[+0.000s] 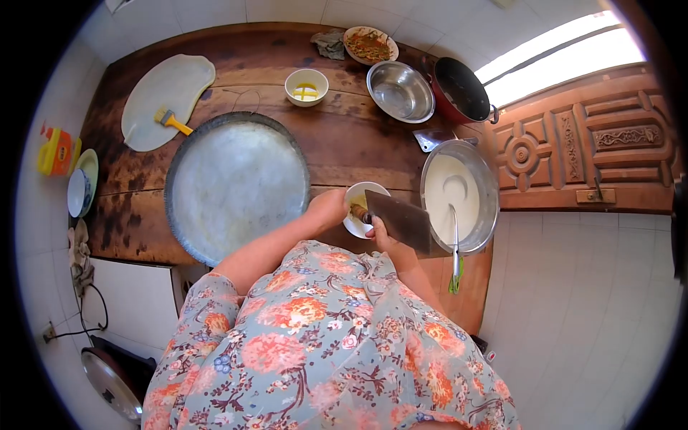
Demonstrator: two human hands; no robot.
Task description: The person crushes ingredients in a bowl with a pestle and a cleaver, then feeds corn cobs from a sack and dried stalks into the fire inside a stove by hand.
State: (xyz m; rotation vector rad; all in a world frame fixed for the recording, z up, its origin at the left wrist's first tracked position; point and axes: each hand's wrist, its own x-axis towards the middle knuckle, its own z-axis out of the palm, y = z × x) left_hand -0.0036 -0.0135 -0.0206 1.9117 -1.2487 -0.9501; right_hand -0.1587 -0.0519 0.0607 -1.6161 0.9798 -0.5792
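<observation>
My left hand is closed at the left rim of a small white bowl; its fingertips are partly hidden. My right hand grips a cleaver where the dark, broad blade meets the handle. The cleaver's wooden handle points left over the bowl, and the blade extends right toward a metal basin of white batter. Something yellowish lies in the bowl, mostly covered by the handle. A ladle with a green-tipped handle leans in the batter.
A large round metal pan lies left of my hands. Beyond it are a yellow brush on a pale board and a bowl of yellow oil. A steel bowl, dark pot and food plate stand behind.
</observation>
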